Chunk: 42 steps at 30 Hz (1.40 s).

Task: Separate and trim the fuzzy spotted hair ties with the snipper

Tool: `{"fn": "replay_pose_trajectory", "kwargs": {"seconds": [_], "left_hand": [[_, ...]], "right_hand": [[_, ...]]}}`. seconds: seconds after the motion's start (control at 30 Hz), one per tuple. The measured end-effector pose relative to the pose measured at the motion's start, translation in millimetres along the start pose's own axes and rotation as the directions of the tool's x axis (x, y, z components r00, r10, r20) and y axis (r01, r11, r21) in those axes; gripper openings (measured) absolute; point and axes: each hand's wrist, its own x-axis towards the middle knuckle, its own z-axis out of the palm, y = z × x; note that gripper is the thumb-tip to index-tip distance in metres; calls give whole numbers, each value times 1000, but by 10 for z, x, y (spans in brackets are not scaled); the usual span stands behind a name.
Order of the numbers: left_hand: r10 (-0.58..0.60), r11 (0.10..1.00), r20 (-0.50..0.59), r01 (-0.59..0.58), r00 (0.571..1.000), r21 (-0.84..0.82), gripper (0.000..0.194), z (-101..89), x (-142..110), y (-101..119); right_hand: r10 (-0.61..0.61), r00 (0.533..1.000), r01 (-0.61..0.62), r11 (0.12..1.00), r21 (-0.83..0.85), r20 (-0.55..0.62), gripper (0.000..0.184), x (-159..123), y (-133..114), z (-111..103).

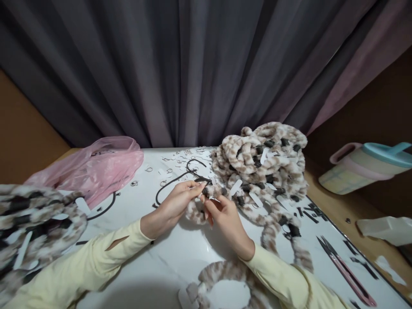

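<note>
Near the middle of the white table, my left hand (176, 203) pinches a black cord (160, 189) where it meets a fuzzy brown-and-white plush piece (195, 213). The cord's loops lie on the table beyond the fingers. My right hand (226, 216) is closed on the same plush piece from the right side, its fingertips close to those of the left. What exactly sits between the fingertips is partly hidden. Another plush ring (219, 271) lies on the table below my right forearm.
A large heap of plush loops (267, 167) with white tags stands at the right, another (67, 234) at the left. Behind the left heap is a pink plastic bag (106, 165). Pink-handled scissors (349, 274), black scraps (311, 211) and a lidded tumbler (360, 171) are at right.
</note>
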Motion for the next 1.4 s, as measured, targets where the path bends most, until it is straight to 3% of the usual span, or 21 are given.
{"fn": "replay_pose_trajectory", "kwargs": {"seconds": [0.1,0.27,0.47,0.53,0.63,0.7,0.77,0.97,1.13,1.27,1.33,1.4], "left_hand": [[77,995,-61,-73,995,72,32,-4,-4,-7],[181,959,-37,-168,983,227,26,88,-127,51],[324,865,-47,-276,945,418,20,147,-229,48],[448,748,-40,-350,893,563,13,131,-222,28],[667,475,37,-463,744,748,2,87,-186,5],[749,294,133,-505,649,811,6,55,-158,1],[776,162,221,-526,591,835,9,29,-134,0],[802,42,302,-554,515,831,14,3,-90,-36],[820,-100,393,-572,416,814,11,-43,-32,-74],[800,-212,457,-530,389,821,18,-100,10,-83],[787,-240,477,-518,392,821,21,-107,13,-83],[774,-243,487,-521,405,819,23,-98,8,-81]], "right_hand": [[-34,998,32,999,-25,-61,26,23,40,-28],[-79,986,78,997,-12,-147,30,16,102,-31],[-41,997,46,996,80,-66,38,-82,84,53],[-26,999,29,995,94,-30,42,-119,47,63],[-30,999,33,995,97,-35,44,-153,-8,47],[-51,997,56,995,85,-58,43,-160,-33,30],[-65,996,69,995,73,-62,41,-159,-45,19],[39,999,-40,997,59,8,39,-136,-38,38],[113,986,-117,993,27,124,36,-118,-91,29],[-29,991,58,974,-219,131,32,-102,-192,-42],[-149,977,196,915,-352,156,32,-111,-233,-84],[-282,936,351,801,-484,212,32,-136,-258,-125]]}}
